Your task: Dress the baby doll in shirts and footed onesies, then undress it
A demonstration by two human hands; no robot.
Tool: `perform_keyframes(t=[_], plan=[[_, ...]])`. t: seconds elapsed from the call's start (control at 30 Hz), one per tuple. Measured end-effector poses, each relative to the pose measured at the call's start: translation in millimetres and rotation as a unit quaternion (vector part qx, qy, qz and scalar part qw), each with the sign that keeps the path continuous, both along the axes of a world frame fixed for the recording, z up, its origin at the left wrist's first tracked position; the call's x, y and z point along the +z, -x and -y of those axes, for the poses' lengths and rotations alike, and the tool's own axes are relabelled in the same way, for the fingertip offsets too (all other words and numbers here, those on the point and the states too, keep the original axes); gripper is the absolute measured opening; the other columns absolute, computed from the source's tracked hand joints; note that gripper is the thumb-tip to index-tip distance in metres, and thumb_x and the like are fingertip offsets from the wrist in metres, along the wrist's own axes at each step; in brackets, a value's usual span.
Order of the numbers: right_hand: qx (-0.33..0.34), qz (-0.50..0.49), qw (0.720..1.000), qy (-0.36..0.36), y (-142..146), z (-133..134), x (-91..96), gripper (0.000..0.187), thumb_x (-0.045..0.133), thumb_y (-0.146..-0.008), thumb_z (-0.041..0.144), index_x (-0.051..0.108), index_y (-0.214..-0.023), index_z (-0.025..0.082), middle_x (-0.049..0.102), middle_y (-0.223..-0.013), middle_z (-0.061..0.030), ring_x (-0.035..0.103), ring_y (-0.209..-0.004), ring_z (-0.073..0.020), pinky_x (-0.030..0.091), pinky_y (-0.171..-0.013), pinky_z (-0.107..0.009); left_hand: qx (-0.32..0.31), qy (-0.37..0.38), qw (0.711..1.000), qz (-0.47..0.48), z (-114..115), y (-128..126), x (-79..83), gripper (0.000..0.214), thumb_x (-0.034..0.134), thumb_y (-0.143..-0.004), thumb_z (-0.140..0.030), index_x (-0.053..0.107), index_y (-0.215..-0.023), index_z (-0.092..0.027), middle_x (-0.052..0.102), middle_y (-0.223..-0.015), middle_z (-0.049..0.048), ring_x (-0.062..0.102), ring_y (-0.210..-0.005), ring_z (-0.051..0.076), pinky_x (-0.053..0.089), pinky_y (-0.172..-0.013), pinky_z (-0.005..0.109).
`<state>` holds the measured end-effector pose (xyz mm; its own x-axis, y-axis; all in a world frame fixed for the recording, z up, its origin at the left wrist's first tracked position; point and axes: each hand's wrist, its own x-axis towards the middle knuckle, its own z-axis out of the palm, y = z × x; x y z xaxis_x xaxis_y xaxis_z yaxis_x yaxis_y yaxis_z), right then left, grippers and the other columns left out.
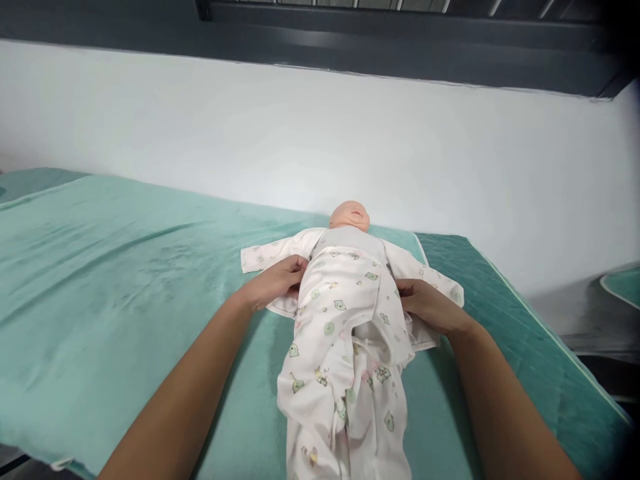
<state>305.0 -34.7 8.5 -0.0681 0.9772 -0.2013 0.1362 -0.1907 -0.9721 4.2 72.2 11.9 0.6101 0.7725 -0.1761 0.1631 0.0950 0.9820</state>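
One doll [349, 217] on its back, middle of the bed, head toward the wall, legs toward the camera. White printed trousers [333, 320] cover the legs and run up over the belly to the chest, with a gap at the crotch; pale shirt [265, 258] is under them, sleeves out to both sides, its lower flaps showing beside the hips. Left hand [279, 281] is at the doll's side by the trousers' edge, fingers bent and close together; can't tell if cloth is pinched. Right hand [431, 307] mirrors it on the other side, fingers curled in at the cloth, tips hidden, so grip can't be told. Step in hand looks like handling the clothes at both sides of the waist. Next move probably calls for an even hold both sides and a flat, untwisted edge. Around it: green sheet [135, 280], darker quilted pad [505, 333] at right, white wall [250, 133] behind, dark rail [350, 40] on top.
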Motion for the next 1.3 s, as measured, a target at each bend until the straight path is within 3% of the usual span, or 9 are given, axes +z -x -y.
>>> perform_keyframes(t=[0.17, 0.33, 0.57, 0.77, 0.9, 1.0, 1.13, 1.3], plan=[[0.008, -0.012, 1.0, 0.007, 2.3, -4.0, -6.2, 0.013, 0.075, -0.063, 0.024, 0.074, -0.075, 0.022, 0.069, -0.066, 0.0016, 0.064, -0.071, -0.0213, 0.051, -0.066, -0.031, -0.037, 0.043, 0.998, 0.014, -1.5, 4.5, 1.3, 0.027, 0.067, -0.077, -0.033, 0.058, -0.098, -0.02, 0.064, -0.097, 0.004, 0.06, -0.084, 0.014, 0.052, -0.073, 0.027], [-0.022, -0.032, 0.999, 0.003, 8.3, -4.8, -5.8, 0.016, 0.075, -0.058, 0.018, 0.072, -0.073, 0.021, 0.068, -0.061, 0.002, 0.062, -0.062, -0.0192, 0.049, -0.06, -0.03, -0.055, 0.044, 0.997, 0.016, -1.6, 6.4, 3.2, 0.026, 0.067, -0.077, -0.03, 0.06, -0.099, -0.02, 0.065, -0.094, 0.0035, 0.061, -0.079, 0.013, 0.051, -0.071, 0.027], [-0.04, -0.021, 0.999, -0.004, 5.7, -4.2, -7.1, 0.015, 0.076, -0.055, 0.017, 0.064, -0.063, 0.021, 0.062, -0.055, 0.0034, 0.054, -0.052, -0.0144, 0.043, -0.05, -0.026, 0.016, 0.025, 1.0, -0.001, -3.0, 0.6, -0.9, 0.01, 0.061, -0.076, -0.028, 0.055, -0.08, -0.02, 0.057, -0.07, -0.0021, 0.056, -0.063, 0.011, 0.049, -0.057, 0.023], [-0.04, -0.006, 0.999, 0.012, -2.5, -6.4, -12.2, 0.018, 0.074, -0.059, 0.02, 0.056, -0.062, 0.019, 0.053, -0.053, 0.0059, 0.043, -0.048, -0.0077, 0.031, -0.045, -0.02, 0.067, 0.019, 0.996, -0.055, -7.3, -0.1, -2.1, 0.015, 0.057, -0.071, -0.022, 0.052, -0.085, -0.022, 0.058, -0.063, -0.0019, 0.06, -0.057, 0.015, 0.055, -0.053, 0.029], [-0.087, 0.026, 0.995, 0.037, 2.8, -10.2, -12.9, 0.013, 0.068, -0.063, 0.021, 0.055, -0.066, 0.019, 0.054, -0.057, 0.0057, 0.042, -0.047, -0.0068, 0.032, -0.045, -0.02, 0.082, -0.012, 0.991, -0.106, -4.5, -4.4, 1.1, 0.015, 0.056, -0.073, -0.026, 0.053, -0.087, -0.022, 0.058, -0.059, -0.0025, 0.06, -0.054, 0.016, 0.055, -0.053, 0.03], [-0.095, 0.068, 0.992, 0.04, 8.8, -12.1, -12.2, 0.013, 0.063, -0.064, 0.021, 0.062, -0.077, 0.021, 0.062, -0.063, 0.003, 0.05, -0.051, -0.0106, 0.036, -0.046, -0.022, 0.046, -0.076, 0.984, -0.156, 0.5, -7.4, 7.1, 0.018, 0.053, -0.078, -0.036, 0.059, -0.083, -0.02, 0.064, -0.067, 0.0006, 0.063, -0.06, 0.018, 0.054, -0.057, 0.03], [-0.055, 0.117, 0.992, 0.009, 13.2, -10.6, -6.5, 0.023, 0.06, -0.067, 0.021, 0.07, -0.088, 0.023, 0.07, -0.071, -0.0007, 0.061, -0.063, -0.0187, 0.045, -0.055, -0.027, -0.001, -0.183, 0.963, -0.2, 4.1, -8.0, 12.8, 0.024, 0.051, -0.078, -0.035, 0.068, -0.088, -0.02, 0.073, -0.093, 0.0036, 0.067, -0.086, 0.024, 0.051, -0.076, 0.031], [-0.041, 0.145, 0.988, -0.039, 17.4, -5.1, 5.4, 0.03, 0.059, -0.069, 0.02, 0.075, -0.095, 0.022, 0.075, -0.084, -0.0022, 0.066, -0.083, -0.026, 0.05, -0.068, -0.032, -0.046, -0.18, 0.973, -0.139, 5.9, -7.2, 15.3, 0.035, 0.056, -0.077, -0.034, 0.069, -0.106, -0.02, 0.071, -0.114, 0.0044, 0.063, -0.105, 0.026, 0.046, -0.089, 0.032]])
